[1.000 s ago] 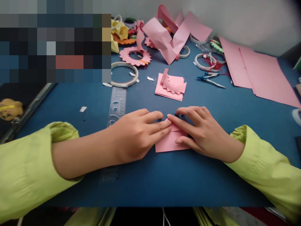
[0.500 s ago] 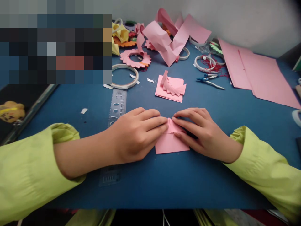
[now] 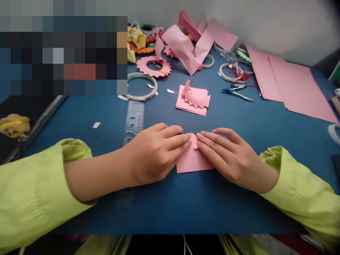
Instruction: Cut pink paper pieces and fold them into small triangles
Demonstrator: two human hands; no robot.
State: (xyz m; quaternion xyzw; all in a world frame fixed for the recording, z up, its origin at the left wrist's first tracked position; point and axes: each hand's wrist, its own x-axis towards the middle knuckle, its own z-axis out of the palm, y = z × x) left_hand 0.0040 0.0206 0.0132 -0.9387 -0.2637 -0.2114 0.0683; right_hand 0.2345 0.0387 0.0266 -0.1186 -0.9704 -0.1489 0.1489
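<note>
At the near middle of the blue table (image 3: 159,209), the left hand (image 3: 159,152) and right hand (image 3: 233,159) bring their fingertips down on the far half of a small folded pink paper (image 3: 195,163), 1 from each side. The fingers are extended and press on the paper; both thumbs are hidden, so I cannot tell whether either hand pinches it. A narrow fold stands out between the fingertips, and the paper's near half lies flat. Under the left forearm runs a clear ruler (image 3: 135,113). Just beyond the hands, a pleated pink piece (image 3: 196,101) rests on a stack of pink squares (image 3: 183,102). Farther left are a tape roll (image 3: 154,86) and a toothed pink ring (image 3: 143,65); farther right, a drawing compass (image 3: 243,96) lies near large pink sheets (image 3: 305,88). At the far middle, a creased pink sheet (image 3: 179,39) rises in bends.
</note>
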